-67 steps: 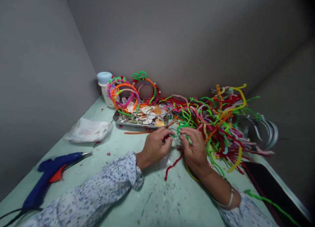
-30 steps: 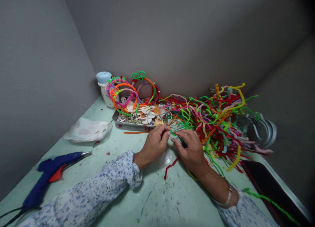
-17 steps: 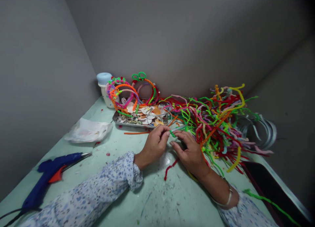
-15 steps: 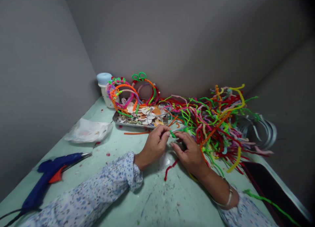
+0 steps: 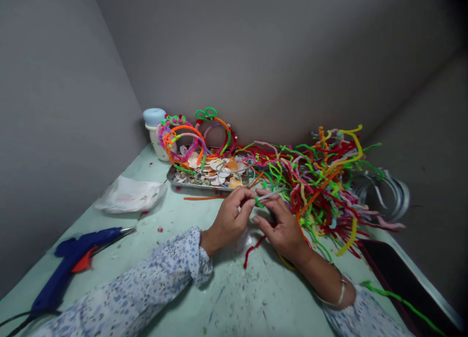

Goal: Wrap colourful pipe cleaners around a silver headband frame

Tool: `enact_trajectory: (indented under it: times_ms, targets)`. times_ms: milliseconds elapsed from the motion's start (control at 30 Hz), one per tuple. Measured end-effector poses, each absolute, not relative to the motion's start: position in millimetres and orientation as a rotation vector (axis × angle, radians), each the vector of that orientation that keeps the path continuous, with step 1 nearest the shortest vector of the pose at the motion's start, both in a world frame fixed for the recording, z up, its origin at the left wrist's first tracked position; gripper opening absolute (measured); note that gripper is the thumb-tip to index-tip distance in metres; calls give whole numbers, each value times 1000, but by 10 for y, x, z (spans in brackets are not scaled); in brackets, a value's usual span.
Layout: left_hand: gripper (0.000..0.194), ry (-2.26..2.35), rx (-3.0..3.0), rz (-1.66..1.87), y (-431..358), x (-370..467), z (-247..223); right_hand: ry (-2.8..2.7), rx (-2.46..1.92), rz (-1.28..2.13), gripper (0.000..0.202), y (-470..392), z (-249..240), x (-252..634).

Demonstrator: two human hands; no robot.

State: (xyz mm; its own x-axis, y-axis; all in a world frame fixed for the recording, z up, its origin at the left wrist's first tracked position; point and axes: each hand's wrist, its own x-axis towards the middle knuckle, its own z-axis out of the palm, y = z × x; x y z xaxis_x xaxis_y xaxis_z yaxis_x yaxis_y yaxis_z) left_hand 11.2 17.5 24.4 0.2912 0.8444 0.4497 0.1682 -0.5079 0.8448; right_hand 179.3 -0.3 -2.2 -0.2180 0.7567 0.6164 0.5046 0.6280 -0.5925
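Observation:
My left hand (image 5: 234,212) is closed in a pinch where a green pipe cleaner (image 5: 259,203) wraps around a thin grey headband (image 5: 272,193). One end of the band juts out to the right, above my other hand. My right hand (image 5: 283,229) has its fingertips against the green pipe cleaner, its thumb a little apart below. The rest of the band is hidden by my fingers. Just under my hands a short red pipe cleaner (image 5: 250,254) lies on the table.
A metal tray (image 5: 193,183) of shells carries several decorated headbands (image 5: 185,129). Right of it sprawls a heap of pipe cleaners (image 5: 310,181) beside bare grey headbands (image 5: 400,200). A blue glue gun (image 5: 69,264), plastic packet (image 5: 129,195), lidded cup (image 5: 157,137) and dark flat object (image 5: 398,273) lie around.
The grey band has tilted up and shows more clearly between my hands, with the green piece around it. Both hands have barely shifted.

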Motion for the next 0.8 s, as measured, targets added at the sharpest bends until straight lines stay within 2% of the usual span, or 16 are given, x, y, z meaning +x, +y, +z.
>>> enact_trajectory:
  times_ms: [167,400,667,800]
  targets:
    - [10,913,1872,1260,175,116,242,-1859,-1004,359,19,-21,-78,1793]
    - [10,903,1892,1269,165,121,228,-1784,-1121,216,18,2,1,1761]
    - [11,830,2002,1263,110,125,225,-1675,-992,640,15,-8,-124,1781]
    - [9,829,2007,1295,122,123,236,-1698,-1043,651,10,-59,-114,1791]
